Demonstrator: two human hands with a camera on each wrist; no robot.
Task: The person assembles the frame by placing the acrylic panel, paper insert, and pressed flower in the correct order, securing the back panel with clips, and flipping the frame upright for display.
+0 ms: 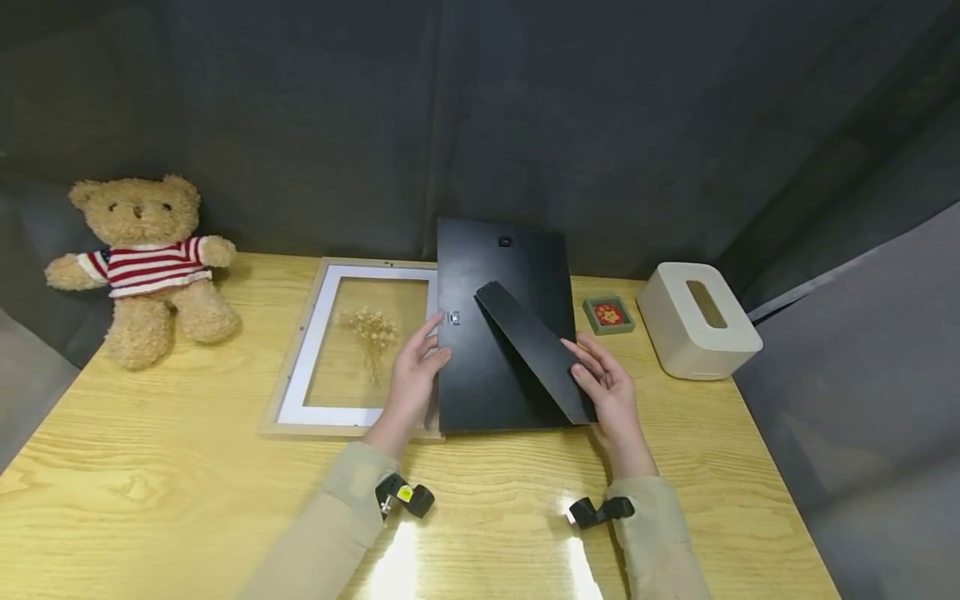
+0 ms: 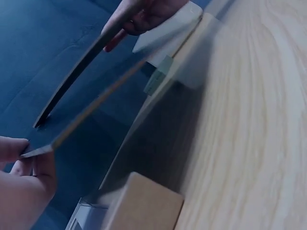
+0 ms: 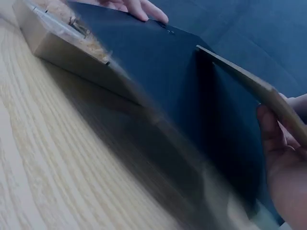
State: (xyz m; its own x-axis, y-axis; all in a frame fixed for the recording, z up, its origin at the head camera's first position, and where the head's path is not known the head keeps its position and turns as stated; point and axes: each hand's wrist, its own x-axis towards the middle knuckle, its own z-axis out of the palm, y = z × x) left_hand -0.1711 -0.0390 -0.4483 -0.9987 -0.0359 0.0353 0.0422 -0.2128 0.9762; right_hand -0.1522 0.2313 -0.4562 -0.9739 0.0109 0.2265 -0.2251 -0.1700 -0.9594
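In the head view a black picture-frame backing board (image 1: 468, 267) is held with its easel leg (image 1: 536, 354) folded out. My left hand (image 1: 411, 371) pinches the board's left edge beside a small metal hanger (image 1: 453, 317). My right hand (image 1: 615, 400) grips the lower end of the easel leg, thumb on its face. In the right wrist view the board (image 3: 158, 72) tilts above the table, casting a shadow. It overlaps the right side of a light wooden picture frame (image 1: 288, 367) with a white mat (image 1: 315, 342). Dried flowers (image 1: 372, 329) show inside the frame.
A teddy bear (image 1: 153, 271) in a striped sweater sits at the back left. Right of the board lie a small green square box (image 1: 609, 315) with a red centre and a white tissue box (image 1: 697, 321). Dark cloth (image 1: 315, 125) hangs behind the wooden table (image 1: 187, 483).
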